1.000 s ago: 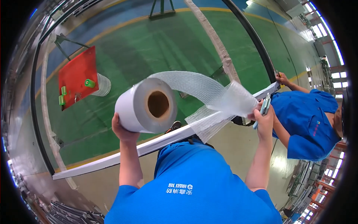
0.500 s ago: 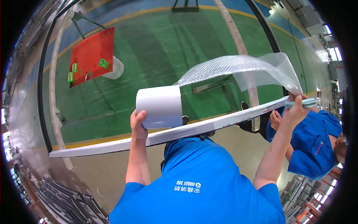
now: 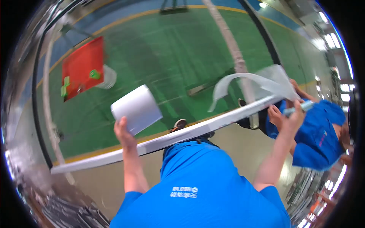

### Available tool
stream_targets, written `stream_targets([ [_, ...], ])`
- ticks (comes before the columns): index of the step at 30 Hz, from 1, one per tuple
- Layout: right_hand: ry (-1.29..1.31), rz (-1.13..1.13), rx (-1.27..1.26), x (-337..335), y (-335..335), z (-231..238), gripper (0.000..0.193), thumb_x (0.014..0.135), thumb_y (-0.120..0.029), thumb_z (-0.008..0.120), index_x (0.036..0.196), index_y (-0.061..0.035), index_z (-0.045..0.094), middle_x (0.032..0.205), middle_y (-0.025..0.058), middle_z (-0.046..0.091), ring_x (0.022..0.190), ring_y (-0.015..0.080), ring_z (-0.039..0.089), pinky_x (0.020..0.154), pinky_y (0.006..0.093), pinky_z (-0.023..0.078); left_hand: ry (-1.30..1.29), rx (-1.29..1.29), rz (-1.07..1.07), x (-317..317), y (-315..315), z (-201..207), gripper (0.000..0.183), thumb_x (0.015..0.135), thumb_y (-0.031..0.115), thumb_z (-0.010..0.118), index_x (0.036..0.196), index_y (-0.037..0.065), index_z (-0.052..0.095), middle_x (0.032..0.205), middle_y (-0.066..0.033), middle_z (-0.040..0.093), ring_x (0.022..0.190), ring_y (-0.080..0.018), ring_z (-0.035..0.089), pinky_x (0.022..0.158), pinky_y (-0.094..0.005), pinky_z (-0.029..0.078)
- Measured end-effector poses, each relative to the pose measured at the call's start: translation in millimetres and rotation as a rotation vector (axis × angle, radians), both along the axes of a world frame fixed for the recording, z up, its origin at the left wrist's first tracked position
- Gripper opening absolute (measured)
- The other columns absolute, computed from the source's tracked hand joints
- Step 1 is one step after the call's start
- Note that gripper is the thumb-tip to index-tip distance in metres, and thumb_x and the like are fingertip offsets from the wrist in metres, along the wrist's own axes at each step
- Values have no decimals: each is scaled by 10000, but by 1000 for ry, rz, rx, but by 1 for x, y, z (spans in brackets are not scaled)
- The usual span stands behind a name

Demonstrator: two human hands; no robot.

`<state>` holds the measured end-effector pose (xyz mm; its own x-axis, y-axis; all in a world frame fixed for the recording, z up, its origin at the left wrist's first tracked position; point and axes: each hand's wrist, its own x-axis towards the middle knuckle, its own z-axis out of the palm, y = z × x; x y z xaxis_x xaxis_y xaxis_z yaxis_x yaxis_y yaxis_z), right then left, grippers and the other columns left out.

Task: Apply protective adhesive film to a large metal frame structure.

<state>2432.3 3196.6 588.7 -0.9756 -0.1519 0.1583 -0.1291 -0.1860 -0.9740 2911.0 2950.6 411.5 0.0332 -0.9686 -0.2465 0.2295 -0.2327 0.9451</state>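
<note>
My left hand [image 3: 124, 133] grips the lower left end of a smooth white roll [image 3: 137, 108], tilted above the near bar. At the right, my right hand [image 3: 295, 116] is closed around a pale teal object [image 3: 299, 108]; its kind is blurred. Just beyond that hand, a strip of clear bubble wrap [image 3: 249, 77] rises from the corner of the frame and curls left, its loose end hanging apart from the roll. A long bar in white wrapping [image 3: 190, 133] crosses in front of my body. A co-worker's hand [image 3: 276, 116] is beside my right hand at the bar.
The co-worker in blue [image 3: 317, 133] stands close on my right. Beyond the bar, a red board [image 3: 84, 66] bears small green rolls, with a whitish cylinder [image 3: 108, 78] beside it. A wrapped bar [image 3: 228, 36] and dark frame sides [image 3: 262, 32] run away from me.
The white roll has moved left and tilted. The bubble wrap, earlier reaching to the roll's edge, now ends well short of it. My right hand has shifted slightly left and down.
</note>
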Motion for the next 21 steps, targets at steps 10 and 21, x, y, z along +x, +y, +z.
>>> stream_targets([
  [10, -29, 401, 556, 59, 74, 11, 281, 768, -87, 636, 1028, -64, 531, 845, 26, 564, 754, 114, 574, 713, 270, 511, 209, 62, -351, -43, 7, 17, 500, 895, 333, 551, 1204, -61, 545, 1130, -154, 626, 1030, -264, 615, 895, -379, 485],
  [21, -447, 319, 1064, 124, 217, -41, 273, 750, -101, 619, 1002, -26, 546, 813, 94, 601, 731, 188, 594, 677, 323, 490, 221, 63, -761, -124, 39, 64, 562, 852, 373, 568, 1226, -46, 543, 1114, -134, 622, 1029, -258, 606, 904, -388, 462],
])
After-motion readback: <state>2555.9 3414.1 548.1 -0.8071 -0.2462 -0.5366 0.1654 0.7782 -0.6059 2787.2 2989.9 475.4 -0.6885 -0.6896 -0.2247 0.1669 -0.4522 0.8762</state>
